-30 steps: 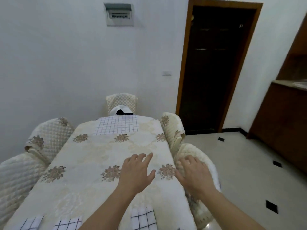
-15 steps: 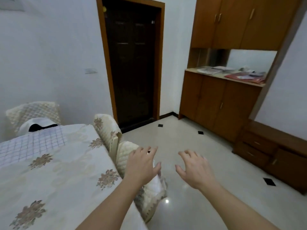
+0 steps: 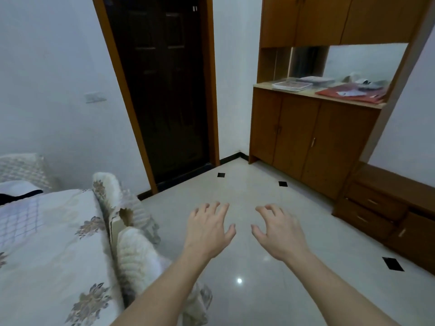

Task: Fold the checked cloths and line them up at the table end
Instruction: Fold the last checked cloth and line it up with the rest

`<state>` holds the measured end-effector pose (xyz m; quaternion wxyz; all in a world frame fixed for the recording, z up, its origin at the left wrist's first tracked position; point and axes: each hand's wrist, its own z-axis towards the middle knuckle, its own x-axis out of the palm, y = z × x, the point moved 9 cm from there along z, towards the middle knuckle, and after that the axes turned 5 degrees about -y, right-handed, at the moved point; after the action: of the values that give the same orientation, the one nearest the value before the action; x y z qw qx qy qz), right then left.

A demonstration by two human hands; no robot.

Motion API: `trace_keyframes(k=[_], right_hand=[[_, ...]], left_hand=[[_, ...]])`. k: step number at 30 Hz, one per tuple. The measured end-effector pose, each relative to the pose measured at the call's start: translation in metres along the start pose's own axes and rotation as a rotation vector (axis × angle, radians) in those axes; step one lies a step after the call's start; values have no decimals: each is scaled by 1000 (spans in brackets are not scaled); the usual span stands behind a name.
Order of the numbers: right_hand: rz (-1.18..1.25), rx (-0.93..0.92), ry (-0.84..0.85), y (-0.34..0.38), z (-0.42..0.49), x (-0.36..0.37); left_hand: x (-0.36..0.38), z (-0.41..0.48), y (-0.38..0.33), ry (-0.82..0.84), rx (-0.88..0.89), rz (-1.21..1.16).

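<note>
Turning: view swung right, off the table [image 3: 54, 250] since a second ago.
Hands: left hand [image 3: 208, 234], right hand [image 3: 277, 234] spread, nothing held.
Cloth: checked cloth [image 3: 17, 222] left unfolded, far left.

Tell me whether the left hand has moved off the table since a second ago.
Yes. The left hand was over the flowered tablecloth; it now hangs over bare floor, to the right of the table edge and chairs.

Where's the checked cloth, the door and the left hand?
Checked cloth [image 3: 16, 220]: head view, middle of its grid.
Door [image 3: 162, 90]: head view, dark panel.
Left hand [image 3: 208, 234]: head view, back of hand.
</note>
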<state>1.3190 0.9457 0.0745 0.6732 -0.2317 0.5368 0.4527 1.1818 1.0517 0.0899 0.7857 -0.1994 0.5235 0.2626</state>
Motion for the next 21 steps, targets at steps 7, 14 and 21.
trace_keyframes(k=[7,14,21], right_hand=[[8,-59,30,-61,100,33],[29,-167,123,-56,181,83],[42,-255,178,-32,278,138]], left_hand=[[52,97,-17,24,-82,20],[100,153,22,59,-201,44],[150,229,81,93,-266,52]])
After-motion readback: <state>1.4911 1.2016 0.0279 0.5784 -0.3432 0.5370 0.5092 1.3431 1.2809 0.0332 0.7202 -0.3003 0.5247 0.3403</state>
